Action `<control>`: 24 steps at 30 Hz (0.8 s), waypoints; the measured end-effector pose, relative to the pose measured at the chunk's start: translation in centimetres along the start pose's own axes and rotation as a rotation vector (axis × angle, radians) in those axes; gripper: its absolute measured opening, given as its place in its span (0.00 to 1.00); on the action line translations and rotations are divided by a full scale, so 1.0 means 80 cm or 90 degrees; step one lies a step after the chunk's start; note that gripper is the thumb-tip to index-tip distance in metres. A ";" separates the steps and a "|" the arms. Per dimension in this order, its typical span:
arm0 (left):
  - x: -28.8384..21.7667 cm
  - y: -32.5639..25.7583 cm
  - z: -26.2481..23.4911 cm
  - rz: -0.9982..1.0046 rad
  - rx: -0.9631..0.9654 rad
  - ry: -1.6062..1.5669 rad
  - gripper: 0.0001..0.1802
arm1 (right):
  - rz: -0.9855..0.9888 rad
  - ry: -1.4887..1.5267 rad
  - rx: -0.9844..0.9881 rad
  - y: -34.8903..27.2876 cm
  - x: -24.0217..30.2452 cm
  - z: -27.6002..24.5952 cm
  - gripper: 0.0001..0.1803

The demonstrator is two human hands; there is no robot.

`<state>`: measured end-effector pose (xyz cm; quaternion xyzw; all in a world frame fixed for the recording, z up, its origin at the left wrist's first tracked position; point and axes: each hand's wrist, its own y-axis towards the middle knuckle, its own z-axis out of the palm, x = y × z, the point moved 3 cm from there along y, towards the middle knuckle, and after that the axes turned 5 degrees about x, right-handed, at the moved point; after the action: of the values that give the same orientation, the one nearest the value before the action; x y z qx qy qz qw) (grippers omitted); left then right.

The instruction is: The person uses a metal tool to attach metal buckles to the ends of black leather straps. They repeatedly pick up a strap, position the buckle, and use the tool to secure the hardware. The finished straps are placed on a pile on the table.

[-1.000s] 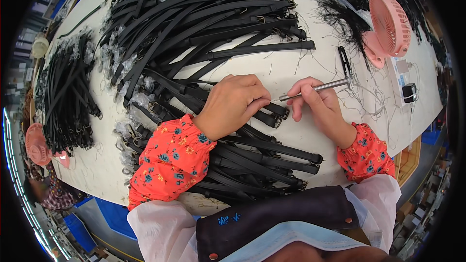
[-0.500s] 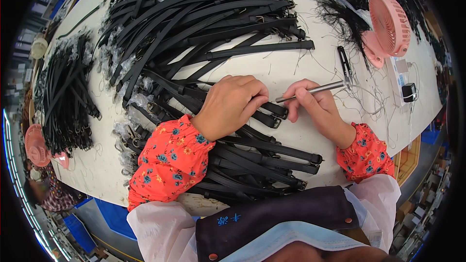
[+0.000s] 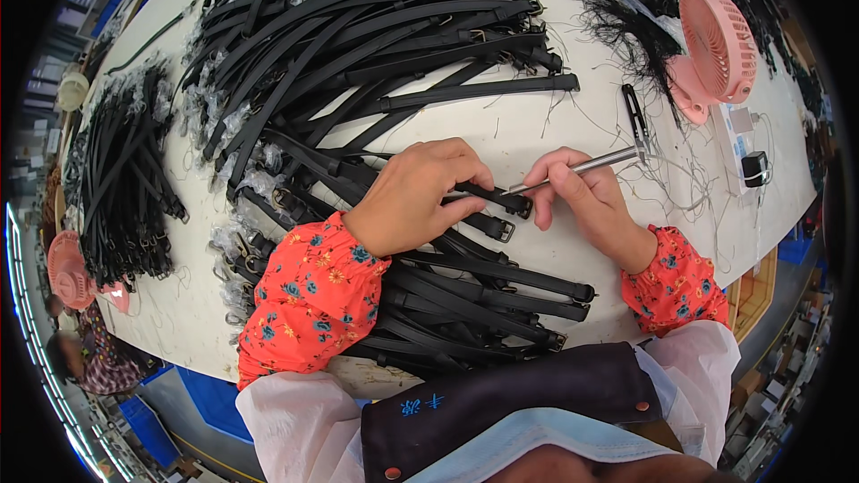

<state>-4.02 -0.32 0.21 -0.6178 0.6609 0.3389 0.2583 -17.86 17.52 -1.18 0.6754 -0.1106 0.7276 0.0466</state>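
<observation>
My left hand (image 3: 413,186) pinches a narrow black belt (image 3: 508,201) near its buckle end, thumb below and fingers above. Across from it, my right hand (image 3: 586,204) grips a slim silver pen-like tool (image 3: 608,159) between thumb and fingers. The tool slants down to the left, and its tip is at the belt's edge just short of the buckle; whether it touches is too small to tell. Right-hand fingertips are close beside the buckle. Another belt's buckle (image 3: 506,231) lies just below, among a pile of black belts (image 3: 474,300) under my hands.
A larger heap of black belts (image 3: 385,45) covers the far side of the white table (image 3: 528,134). Another bundle (image 3: 125,170) lies at left. On the right are a pink fan (image 3: 718,45), a black-handled tool (image 3: 634,112), loose threads (image 3: 676,174) and a black plug (image 3: 754,168).
My left hand has shifted slightly left, and its thumb has moved down from the fingers along the belt. The tool's tip has come slightly left and lower, to the belt. My right hand has barely moved.
</observation>
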 end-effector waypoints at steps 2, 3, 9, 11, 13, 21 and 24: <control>0.009 -0.003 0.007 0.023 -0.007 0.006 0.10 | 0.010 0.013 0.008 0.000 0.002 0.001 0.22; 0.008 -0.003 0.007 0.035 -0.009 0.035 0.10 | 0.015 0.019 0.011 0.000 0.002 0.002 0.22; -0.002 -0.001 0.009 0.042 -0.012 0.109 0.08 | 0.023 0.027 0.019 0.000 0.002 0.003 0.21; -0.003 0.000 0.010 0.034 -0.010 0.107 0.07 | 0.027 0.028 0.022 0.000 0.001 0.002 0.21; -0.002 0.001 0.011 0.040 -0.021 0.111 0.08 | 0.028 0.027 0.024 0.000 0.001 0.002 0.21; -0.001 0.001 0.012 0.051 -0.038 0.119 0.08 | 0.026 0.026 0.027 0.002 0.001 0.004 0.20; -0.002 0.001 0.012 0.052 -0.039 0.122 0.08 | 0.023 0.024 0.031 0.001 0.002 0.004 0.20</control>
<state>-4.19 0.52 -0.27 -0.6276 0.6964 0.3085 0.1610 -17.55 17.33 -1.05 0.6602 -0.1041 0.7436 0.0189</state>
